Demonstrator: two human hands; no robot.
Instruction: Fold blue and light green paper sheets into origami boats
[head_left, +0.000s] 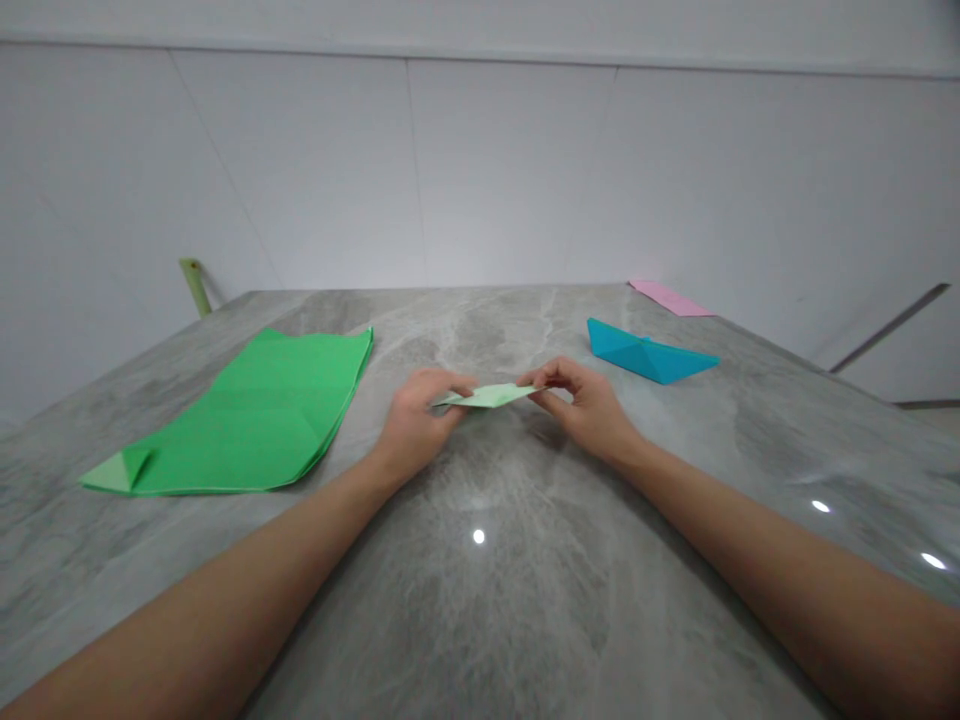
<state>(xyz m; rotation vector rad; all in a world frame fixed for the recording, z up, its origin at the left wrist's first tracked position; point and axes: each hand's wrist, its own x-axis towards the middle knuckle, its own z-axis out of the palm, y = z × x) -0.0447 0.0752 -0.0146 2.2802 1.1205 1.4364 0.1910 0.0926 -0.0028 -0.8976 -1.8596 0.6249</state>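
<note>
Pale-green paper (491, 396), one piece, is clamped by left grip (420, 412) and right grip (589, 405), near one blue boat (649, 356).

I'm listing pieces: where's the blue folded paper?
In the head view, the blue folded paper lies on the grey table, beyond and right of the right hand, near the pink paper.

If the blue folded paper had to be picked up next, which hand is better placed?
Probably the right hand: it is nearer the blue folded paper; the left hand is farther away. Both hold the pale green paper.
</note>
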